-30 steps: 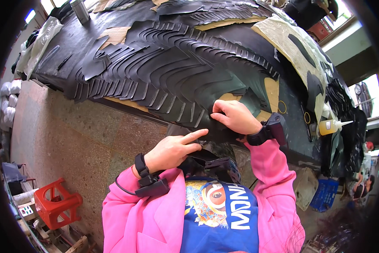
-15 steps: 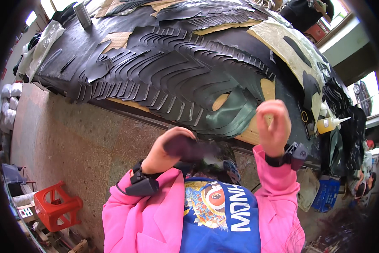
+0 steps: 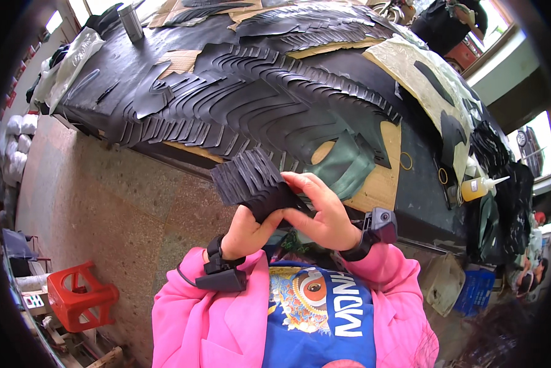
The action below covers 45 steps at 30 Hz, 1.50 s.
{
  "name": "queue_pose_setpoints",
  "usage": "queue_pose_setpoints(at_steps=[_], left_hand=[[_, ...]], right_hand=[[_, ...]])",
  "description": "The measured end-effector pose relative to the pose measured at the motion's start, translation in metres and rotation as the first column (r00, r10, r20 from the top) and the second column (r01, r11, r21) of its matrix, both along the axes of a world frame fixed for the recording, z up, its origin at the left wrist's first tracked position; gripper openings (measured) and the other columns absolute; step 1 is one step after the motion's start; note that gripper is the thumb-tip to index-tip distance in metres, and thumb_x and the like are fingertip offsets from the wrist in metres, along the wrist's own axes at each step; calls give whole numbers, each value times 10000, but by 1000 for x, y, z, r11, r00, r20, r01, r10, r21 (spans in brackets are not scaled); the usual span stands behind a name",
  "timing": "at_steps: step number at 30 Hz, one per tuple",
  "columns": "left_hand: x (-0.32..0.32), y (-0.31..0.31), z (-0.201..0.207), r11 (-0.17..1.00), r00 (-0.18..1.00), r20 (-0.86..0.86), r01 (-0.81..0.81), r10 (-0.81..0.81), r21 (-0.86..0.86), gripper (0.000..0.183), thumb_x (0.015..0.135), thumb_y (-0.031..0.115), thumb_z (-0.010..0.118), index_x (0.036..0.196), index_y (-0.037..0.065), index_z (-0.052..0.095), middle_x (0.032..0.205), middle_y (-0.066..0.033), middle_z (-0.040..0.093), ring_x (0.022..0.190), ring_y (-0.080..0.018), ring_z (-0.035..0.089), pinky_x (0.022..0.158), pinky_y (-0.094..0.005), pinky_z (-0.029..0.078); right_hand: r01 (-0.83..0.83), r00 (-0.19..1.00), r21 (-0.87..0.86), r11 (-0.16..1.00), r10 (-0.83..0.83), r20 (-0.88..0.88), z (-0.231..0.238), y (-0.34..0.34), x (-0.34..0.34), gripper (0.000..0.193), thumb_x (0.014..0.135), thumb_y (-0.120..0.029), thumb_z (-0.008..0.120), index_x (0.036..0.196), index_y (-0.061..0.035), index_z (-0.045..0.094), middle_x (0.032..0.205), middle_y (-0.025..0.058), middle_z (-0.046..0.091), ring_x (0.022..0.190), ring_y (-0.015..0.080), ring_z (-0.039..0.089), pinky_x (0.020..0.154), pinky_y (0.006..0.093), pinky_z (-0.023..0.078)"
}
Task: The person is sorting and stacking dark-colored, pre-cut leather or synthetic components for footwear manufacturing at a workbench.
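Observation:
Both my hands hold a fanned stack of black leather pieces in front of the table edge. My left hand grips the stack from below, with its thumb toward the right hand. The fingers of my right hand press on the stack's right side. Its thumb reaches toward the left thumb. Just beyond my hands, overlapping rows of black leather pieces spread over the black table. Toward the right end, smooth pieces reflect a greenish light.
Cardboard lies under the leather rows, with a yellow rubber band beside it. A bottle of yellow liquid stands at the table's right edge. A metal can is at far left. On the floor are a red stool and blue crate.
My right hand has come down and left from above the table's right side to the stack. My left hand's dark, blurred load now shows as a fanned stack. More cardboard is visible.

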<state>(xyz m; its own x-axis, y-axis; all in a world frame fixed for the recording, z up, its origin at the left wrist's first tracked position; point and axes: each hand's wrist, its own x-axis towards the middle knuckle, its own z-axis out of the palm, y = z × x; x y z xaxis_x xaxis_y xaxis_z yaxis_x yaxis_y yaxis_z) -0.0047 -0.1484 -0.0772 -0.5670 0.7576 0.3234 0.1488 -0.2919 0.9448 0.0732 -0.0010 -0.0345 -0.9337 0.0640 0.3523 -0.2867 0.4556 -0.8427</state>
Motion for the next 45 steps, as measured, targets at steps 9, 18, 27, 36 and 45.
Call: queue_pose_setpoints(at_steps=[9, 18, 27, 36, 45], left_hand=[[-19, -28, -1, 990, 906, -423, -57, -2, -126, 225, 736, -18, 574, 959, 1, 590, 872, -158, 608, 780, -320, 579, 723, -330, 465], [-45, -40, -10, 949, 673, -690, 57, -266, -310, 354, 547, -15, 564, 897, 40, 564, 1094, -113, 566, 845, -294, 576, 697, -375, 489], [-53, -23, -5, 937, 547, -783, 8, -297, -350, 250, 608, 60, 596, 855, 63, 558, 1220, -83, 508, 817, -251, 566, 698, -350, 482], [-55, -16, -10, 939, 561, -772, 29, -299, -342, 230, 614, 65, 591, 841, 61, 556, 1256, -96, 480, 775, -225, 566, 667, -336, 477], [-57, -8, -17, 923, 553, -767, 8, -325, -385, 252, 625, 65, 576, 876, 63, 579, 1294, -98, 442, 761, -209, 567, 661, -325, 479]], right_hand=[[442, 858, 456, 772, -215, -467, 25, 50, -9, 203, 727, 63, 538, 913, -17, 552, 859, 129, 578, 752, 292, 585, 670, 330, 480], [-2, 911, 70, 998, -27, 411, 4, 82, -41, 203, 775, -149, 649, 851, 32, 596, 706, 124, 589, 643, 181, 559, 614, 285, 438], [8, 862, 160, 987, -87, 499, -14, 69, -43, 227, 763, -193, 659, 837, 17, 614, 717, 147, 595, 649, 226, 579, 605, 303, 442], [44, 922, 296, 954, -153, 355, -22, 66, -42, 201, 760, -179, 664, 812, 10, 619, 677, 125, 590, 604, 222, 565, 567, 308, 431], [27, 907, 348, 937, -169, 385, -21, 66, -43, 229, 760, -248, 644, 806, -25, 631, 724, 141, 596, 708, 296, 583, 626, 353, 452]])
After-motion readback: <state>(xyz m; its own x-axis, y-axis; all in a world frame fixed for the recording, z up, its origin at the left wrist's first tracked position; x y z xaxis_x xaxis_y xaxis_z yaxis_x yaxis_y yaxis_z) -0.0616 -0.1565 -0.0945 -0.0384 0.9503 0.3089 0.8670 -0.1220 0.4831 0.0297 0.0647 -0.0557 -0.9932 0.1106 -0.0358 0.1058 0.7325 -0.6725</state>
